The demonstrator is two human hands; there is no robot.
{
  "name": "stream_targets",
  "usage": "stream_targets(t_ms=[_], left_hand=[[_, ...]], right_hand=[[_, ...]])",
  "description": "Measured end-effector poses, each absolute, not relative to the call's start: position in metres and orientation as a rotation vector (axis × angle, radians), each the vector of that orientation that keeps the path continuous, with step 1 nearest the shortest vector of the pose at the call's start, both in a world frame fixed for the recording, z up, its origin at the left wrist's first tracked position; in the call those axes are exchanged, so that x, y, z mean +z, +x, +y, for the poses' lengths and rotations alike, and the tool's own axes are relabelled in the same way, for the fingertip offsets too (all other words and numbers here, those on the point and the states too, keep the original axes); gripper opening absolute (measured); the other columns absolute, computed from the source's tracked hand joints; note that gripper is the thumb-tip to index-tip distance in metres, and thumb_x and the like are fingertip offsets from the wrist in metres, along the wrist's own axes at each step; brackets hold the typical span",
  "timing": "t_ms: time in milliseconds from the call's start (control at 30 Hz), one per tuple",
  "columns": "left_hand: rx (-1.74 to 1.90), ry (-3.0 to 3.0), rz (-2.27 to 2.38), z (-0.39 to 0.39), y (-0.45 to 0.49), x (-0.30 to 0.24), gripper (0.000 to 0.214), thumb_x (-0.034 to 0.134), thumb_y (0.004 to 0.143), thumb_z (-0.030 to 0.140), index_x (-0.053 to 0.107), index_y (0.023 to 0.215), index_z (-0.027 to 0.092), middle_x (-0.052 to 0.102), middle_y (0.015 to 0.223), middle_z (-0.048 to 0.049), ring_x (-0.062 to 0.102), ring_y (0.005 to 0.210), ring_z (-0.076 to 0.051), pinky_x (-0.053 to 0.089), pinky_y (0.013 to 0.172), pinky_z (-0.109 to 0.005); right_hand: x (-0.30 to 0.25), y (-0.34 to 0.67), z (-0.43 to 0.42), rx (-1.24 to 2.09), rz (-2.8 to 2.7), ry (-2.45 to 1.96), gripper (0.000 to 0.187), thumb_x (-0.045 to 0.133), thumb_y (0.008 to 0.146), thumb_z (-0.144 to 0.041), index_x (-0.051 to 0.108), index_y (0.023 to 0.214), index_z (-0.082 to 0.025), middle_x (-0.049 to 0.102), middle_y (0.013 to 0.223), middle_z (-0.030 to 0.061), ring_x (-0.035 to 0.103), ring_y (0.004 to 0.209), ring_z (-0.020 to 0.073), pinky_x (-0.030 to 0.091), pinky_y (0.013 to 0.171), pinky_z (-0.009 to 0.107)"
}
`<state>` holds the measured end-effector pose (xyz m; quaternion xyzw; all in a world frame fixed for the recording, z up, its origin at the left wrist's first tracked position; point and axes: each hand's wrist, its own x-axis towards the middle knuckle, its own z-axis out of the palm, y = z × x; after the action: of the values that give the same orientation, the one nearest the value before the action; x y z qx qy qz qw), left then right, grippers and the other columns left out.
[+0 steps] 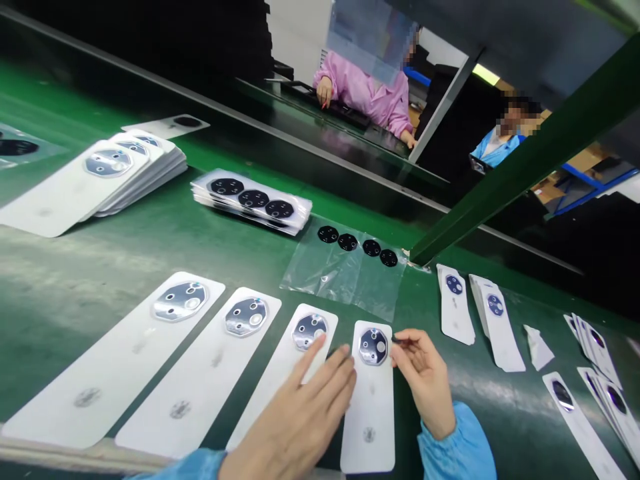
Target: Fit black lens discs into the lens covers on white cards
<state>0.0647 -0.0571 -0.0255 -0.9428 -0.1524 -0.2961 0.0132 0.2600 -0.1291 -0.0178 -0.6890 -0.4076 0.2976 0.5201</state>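
Four white phone-shaped panels with mirror-like octagonal camera plates lie in a row: the leftmost panel [125,360], a second panel [200,380], a third panel [280,373] and the rightmost panel [367,400]. My left hand [300,407] stretches its fingers out flat over the third panel and the gap beside it, partly covering that panel. At the right edge of the rightmost panel, level with its camera plate [373,347], my right hand [423,377] pinches thumb and forefinger together. A small dark bit shows at those fingertips, too small to name.
Behind the row are a clear bag [325,270] with black octagonal stickers and a stack of sticker sheets [250,200]. More panels are stacked at left [70,193] and right [495,327]. A green post [500,180] slants overhead. A person in pink [365,93] works beyond.
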Motion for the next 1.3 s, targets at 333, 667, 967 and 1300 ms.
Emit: stream_targets(t_ms=[333,667,967,1300], left_hand=[[-0.708,-2.94,-0.376,-0.07,0.078,-0.035,0.029,0.039,0.091,0.014,0.06,0.109,0.011,0.064,0.117,-0.0078,0.056,0.11,-0.021,0.021,0.109,-0.041],[-0.673,-3.021,-0.255,-0.064,0.078,-0.042,0.029,0.037,0.091,0.018,0.062,0.104,0.012,0.065,0.111,-0.0087,0.056,0.105,-0.024,0.004,0.112,-0.056],[-0.601,-2.954,-0.286,-0.064,0.077,-0.022,0.029,0.04,0.089,0.02,0.064,0.101,0.01,0.064,0.108,-0.0127,0.057,0.102,-0.027,0.013,0.109,-0.064],[-0.637,-3.007,-0.32,-0.069,0.081,-0.037,0.026,0.044,0.088,0.024,0.065,0.098,0.013,0.065,0.106,-0.0114,0.053,0.108,-0.027,0.006,0.109,-0.067]], right_hand=[[-0.013,0.251,-0.135,0.483,-1.383,-1.782,0.013,0.049,0.09,-0.02,0.06,0.084,-0.019,0.054,0.09,0.0062,0.056,0.082,0.0177,0.048,0.067,0.029],[-0.015,0.237,-0.139,0.188,-1.575,-1.913,0.014,0.047,0.089,-0.01,0.058,0.086,-0.019,0.04,0.098,0.0063,0.05,0.085,0.0186,0.045,0.073,0.035],[-0.007,0.254,-0.119,0.314,-1.279,-2.005,0.012,0.054,0.087,-0.021,0.058,0.075,-0.02,0.041,0.086,0.002,0.05,0.083,0.0189,0.044,0.073,0.033],[-0.007,0.23,-0.136,0.153,-1.664,-2.029,0.024,0.041,0.09,-0.011,0.061,0.083,-0.02,0.043,0.087,0.0051,0.046,0.082,0.0206,0.042,0.071,0.037]])
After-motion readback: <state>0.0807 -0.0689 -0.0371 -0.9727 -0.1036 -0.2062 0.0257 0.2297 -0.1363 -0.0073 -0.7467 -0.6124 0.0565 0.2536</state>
